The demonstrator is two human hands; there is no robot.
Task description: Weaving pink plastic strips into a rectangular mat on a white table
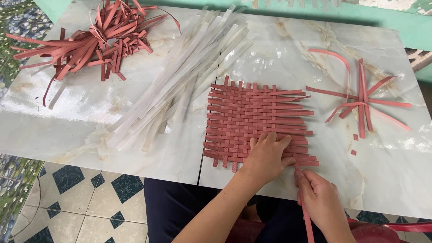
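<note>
Pressing flat on the near right corner of a woven red mat (256, 119), the left hand (269, 155) is spread with fingers open, and that corner of the weave is hidden beneath it. 1 red strip (306, 215) is pinched between the fingers of the right hand (320, 198); its lower end is cut off by the bottom edge of the view, and its upper end is hidden where it meets the mat's edge. The strip's long axis runs almost straight toward and away from the person, its far end pointing at the mat.

The mat is laid on a glossy marble-patterned table (396, 171), near its front edge. A pile of white strips (180, 85) is spread diagonally to the left, a tangle of red strips (99, 36) lies at the far left corner, and a few loose red strips (362, 101) are crossed on the right. Patterned floor tiles (76, 202) are seen below, and a green wall (405, 22) behind.
</note>
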